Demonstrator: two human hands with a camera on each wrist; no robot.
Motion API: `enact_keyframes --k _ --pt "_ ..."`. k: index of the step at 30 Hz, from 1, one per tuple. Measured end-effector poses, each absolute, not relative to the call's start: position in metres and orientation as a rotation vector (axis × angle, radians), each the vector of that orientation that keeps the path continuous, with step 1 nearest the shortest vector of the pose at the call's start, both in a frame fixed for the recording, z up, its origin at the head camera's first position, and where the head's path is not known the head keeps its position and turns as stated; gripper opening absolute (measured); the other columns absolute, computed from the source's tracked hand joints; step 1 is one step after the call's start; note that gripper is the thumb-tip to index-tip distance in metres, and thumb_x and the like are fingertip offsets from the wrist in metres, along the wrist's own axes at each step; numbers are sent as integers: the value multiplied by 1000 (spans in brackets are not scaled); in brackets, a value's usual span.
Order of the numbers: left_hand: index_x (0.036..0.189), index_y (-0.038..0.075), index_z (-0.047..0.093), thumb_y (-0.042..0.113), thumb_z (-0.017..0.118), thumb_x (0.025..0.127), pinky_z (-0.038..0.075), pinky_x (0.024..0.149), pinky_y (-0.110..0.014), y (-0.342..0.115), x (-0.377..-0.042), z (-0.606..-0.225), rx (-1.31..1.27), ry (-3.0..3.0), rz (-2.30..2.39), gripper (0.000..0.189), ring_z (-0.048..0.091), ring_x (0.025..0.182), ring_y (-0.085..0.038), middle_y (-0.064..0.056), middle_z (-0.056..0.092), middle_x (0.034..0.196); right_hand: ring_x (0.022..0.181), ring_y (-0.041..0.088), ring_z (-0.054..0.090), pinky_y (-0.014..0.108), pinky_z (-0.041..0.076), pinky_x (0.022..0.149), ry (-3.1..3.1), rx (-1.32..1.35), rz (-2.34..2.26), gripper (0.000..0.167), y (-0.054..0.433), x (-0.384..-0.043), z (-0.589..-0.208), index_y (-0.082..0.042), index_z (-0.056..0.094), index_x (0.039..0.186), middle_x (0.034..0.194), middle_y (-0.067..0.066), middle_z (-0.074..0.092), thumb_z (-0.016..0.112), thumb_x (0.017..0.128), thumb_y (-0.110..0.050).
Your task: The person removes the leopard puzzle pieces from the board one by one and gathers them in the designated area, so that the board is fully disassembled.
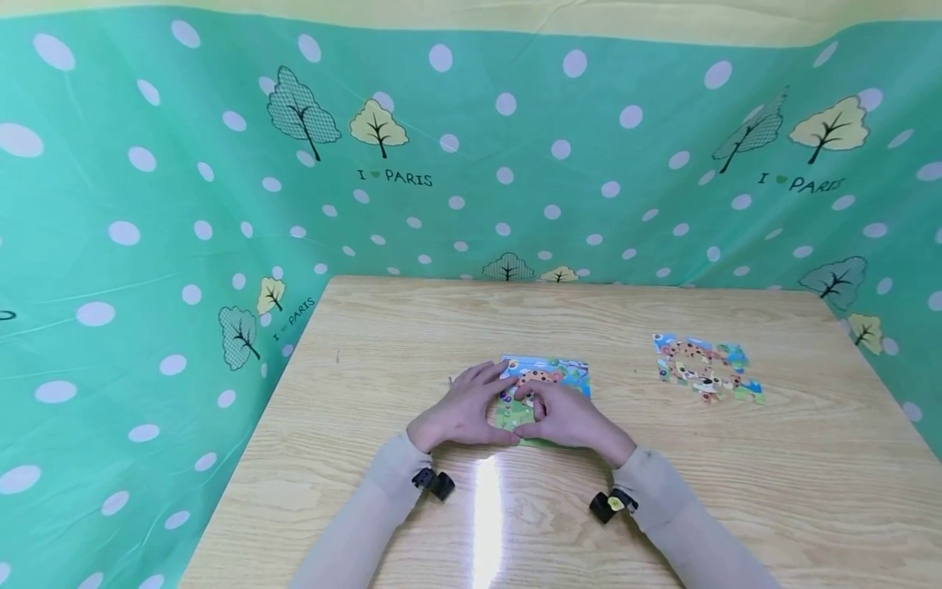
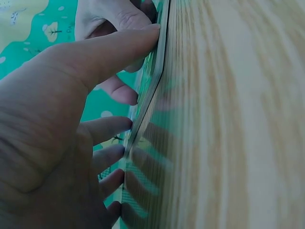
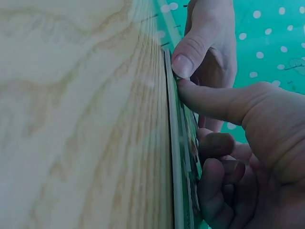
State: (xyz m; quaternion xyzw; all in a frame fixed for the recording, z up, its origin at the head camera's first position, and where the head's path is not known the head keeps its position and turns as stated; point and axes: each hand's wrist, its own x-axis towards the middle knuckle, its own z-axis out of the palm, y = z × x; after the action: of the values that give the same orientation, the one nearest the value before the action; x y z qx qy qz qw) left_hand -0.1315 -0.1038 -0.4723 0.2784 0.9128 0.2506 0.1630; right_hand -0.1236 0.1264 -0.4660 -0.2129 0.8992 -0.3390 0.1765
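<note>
Light wood-grain worktop (image 1: 294, 491) is seen across the lower frame. At lower centre, left hand (image 1: 467, 406) is spread wide, fingers and thumb rested along the board's edge, nothing seen gripped. Right hand (image 1: 567, 415) is bent over the board, fingers curled, thumb put to the near edge; whether a piece is held cannot be told. Flat rectangular blue-green picture-puzzle board (image 1: 548, 375), under both hands, is judged partly filled; much is hidden. Loose multicoloured puzzle pieces (image 1: 706, 382), right of frame, are apparently left to be placed.
</note>
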Motion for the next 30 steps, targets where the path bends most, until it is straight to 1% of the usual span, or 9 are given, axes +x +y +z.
enact_keyframes --k 4,8,12,16,19,26,30 --pt "166 20 39 57 84 83 16 131 -69 -104 -131 -471 777 2600 713 101 14 166 -34 -1 18 180 56 8 45 21 34 53 2541 -580 -964 47 125 -123 -466 -15 69 125 68 -8 55 89 86 -30" --pt "167 19 39 56 84 83 16 131 -68 -104 -131 -471 776 2604 711 102 14 166 -34 -2 18 180 55 8 43 22 33 53 2550 -519 -978 45 123 -123 -466 -18 70 123 66 -8 53 91 84 -30" --pt "166 18 40 56 84 83 17 131 -69 -103 -132 -471 792 2606 719 101 15 166 -37 -4 19 180 57 9 44 23 34 55 2560 -460 -997 46 123 -122 -467 -22 70 121 65 -8 52 93 82 -29" --pt "166 19 39 57 84 84 16 131 -69 -103 -132 -472 783 2600 711 102 14 166 -36 -3 18 180 58 10 45 24 36 57 2566 -465 -1037 46 123 -121 -468 -21 70 119 66 -7 53 94 81 -28" --pt "167 20 38 58 83 84 15 131 -69 -103 -132 -472 773 2595 706 102 13 167 -35 -2 16 181 62 11 46 25 37 59 2574 -480 -1064 45 124 -120 -469 -20 70 118 72 -6 54 94 81 -27" --pt "167 20 38 58 83 84 15 130 -71 -103 -132 -472 766 2585 719 102 12 167 -34 -1 16 181 81 12 54 27 45 73 2598 -505 -1105 46 125 -118 -470 -20 71 118 96 -6 63 96 80 -27" --pt "167 20 37 58 83 84 14 131 -70 -103 -132 -472 763 2581 718 102 12 167 -33 -1 16 181 83 12 56 27 48 74 2594 -511 -1136 47 126 -117 -472 -18 71 119 103 -5 68 96 80 -28"
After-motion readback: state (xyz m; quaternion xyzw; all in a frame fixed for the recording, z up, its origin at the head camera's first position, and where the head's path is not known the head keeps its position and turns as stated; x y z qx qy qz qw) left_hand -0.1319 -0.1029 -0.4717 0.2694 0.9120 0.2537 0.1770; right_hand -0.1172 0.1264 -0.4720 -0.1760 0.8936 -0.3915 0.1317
